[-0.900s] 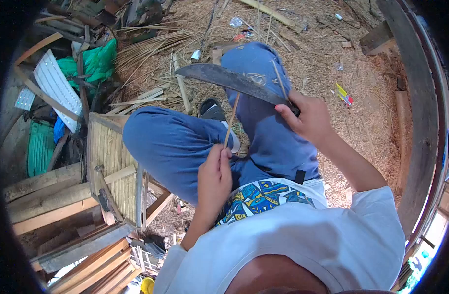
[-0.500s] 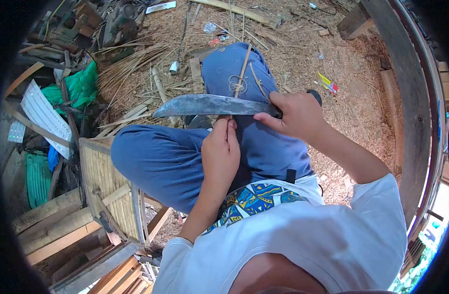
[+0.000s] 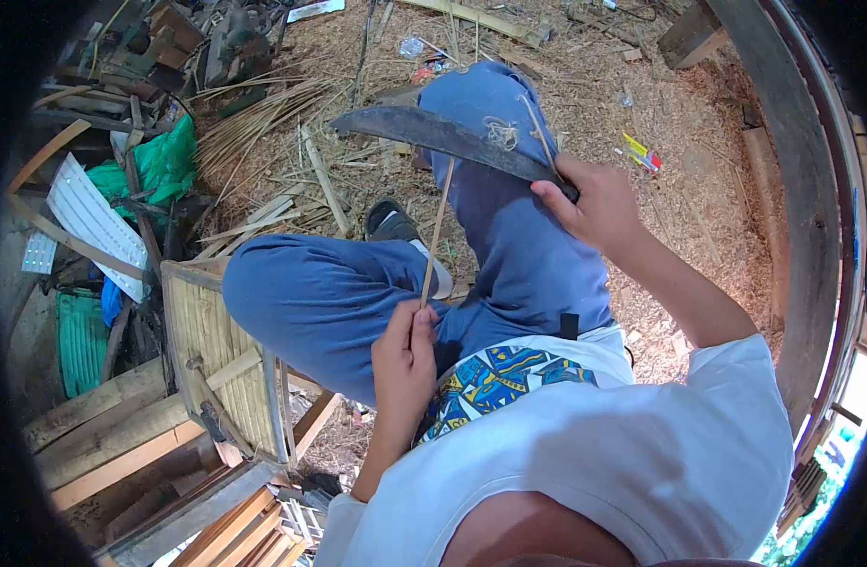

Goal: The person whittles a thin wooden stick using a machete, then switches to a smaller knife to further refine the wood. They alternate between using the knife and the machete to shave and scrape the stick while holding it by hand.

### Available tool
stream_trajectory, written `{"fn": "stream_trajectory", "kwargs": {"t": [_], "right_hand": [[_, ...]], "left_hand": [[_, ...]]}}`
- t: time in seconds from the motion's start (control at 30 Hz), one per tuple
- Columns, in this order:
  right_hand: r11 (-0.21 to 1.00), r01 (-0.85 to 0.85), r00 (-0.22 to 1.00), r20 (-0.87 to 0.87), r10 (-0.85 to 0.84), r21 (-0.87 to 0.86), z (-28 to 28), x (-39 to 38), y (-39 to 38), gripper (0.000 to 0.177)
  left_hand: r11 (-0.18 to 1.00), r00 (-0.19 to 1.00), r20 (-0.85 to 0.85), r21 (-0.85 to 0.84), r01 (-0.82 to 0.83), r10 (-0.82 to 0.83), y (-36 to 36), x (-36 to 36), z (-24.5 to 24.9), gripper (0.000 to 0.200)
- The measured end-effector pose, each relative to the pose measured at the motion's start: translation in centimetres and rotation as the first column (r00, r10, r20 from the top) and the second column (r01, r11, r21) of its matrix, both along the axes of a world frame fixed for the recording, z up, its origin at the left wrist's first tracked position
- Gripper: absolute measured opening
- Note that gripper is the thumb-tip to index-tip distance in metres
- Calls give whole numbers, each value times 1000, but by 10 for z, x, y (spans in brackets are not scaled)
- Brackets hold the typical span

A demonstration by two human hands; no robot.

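Observation:
My right hand (image 3: 596,203) is wrapped round the handle of a machete (image 3: 433,130), its long dark blade pointing left and tilted over my right thigh. In my left hand (image 3: 403,354), low by my lap, is a thin wooden strip (image 3: 437,231). The strip runs up and away from my fingers, and its far end meets the lower edge of the blade in this view. A curl of pale shavings (image 3: 502,134) lies on my knee beyond the blade. Another thin stick (image 3: 537,128) shows beside it, near my right hand.
A wooden stool-like frame (image 3: 216,350) with a hammer (image 3: 207,406) on it stands at my left. Beyond it lie a bundle of thin strips (image 3: 259,118), green plastic (image 3: 159,170) and scrap wood. Shavings cover the ground; a heavy beam (image 3: 797,189) curves along the right.
My left hand has drawn back toward my lap, and more of the strip shows. The machete has moved away from my body, its tip swinging up. My right hand has shifted slightly right.

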State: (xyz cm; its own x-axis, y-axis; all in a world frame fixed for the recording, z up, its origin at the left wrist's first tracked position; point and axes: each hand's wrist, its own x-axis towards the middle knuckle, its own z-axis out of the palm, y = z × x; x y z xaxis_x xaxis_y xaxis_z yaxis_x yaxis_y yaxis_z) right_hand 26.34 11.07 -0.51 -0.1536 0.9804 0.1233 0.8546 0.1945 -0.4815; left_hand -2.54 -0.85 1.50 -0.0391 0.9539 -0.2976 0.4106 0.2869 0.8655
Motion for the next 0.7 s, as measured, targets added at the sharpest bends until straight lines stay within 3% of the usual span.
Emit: {"fn": "stream_trajectory", "kwargs": {"t": [0.1,0.2,0.4,0.53,0.7], "right_hand": [[996,-43,987,-151,54,74,-9,-3,-9,53],[990,-137,991,-2,137,38,4,-7,-15,55],[983,-183,976,120,184,-20,14,-19,-4,63],[980,-175,969,159,189,-97,14,-20,1,61],[995,-93,986,134,98,-38,9,-19,4,63]], "left_hand": [[1000,993,114,-3,1,-1,30,12,2,20],[998,925,375,-28,-49,55,54,29,-10,23],[996,991,112,43,75,-80,70,41,-17,26],[993,996,43,92,75,-79,67,38,-17,24],[994,996,-13,64,90,-90,36,19,-14,21]]}}
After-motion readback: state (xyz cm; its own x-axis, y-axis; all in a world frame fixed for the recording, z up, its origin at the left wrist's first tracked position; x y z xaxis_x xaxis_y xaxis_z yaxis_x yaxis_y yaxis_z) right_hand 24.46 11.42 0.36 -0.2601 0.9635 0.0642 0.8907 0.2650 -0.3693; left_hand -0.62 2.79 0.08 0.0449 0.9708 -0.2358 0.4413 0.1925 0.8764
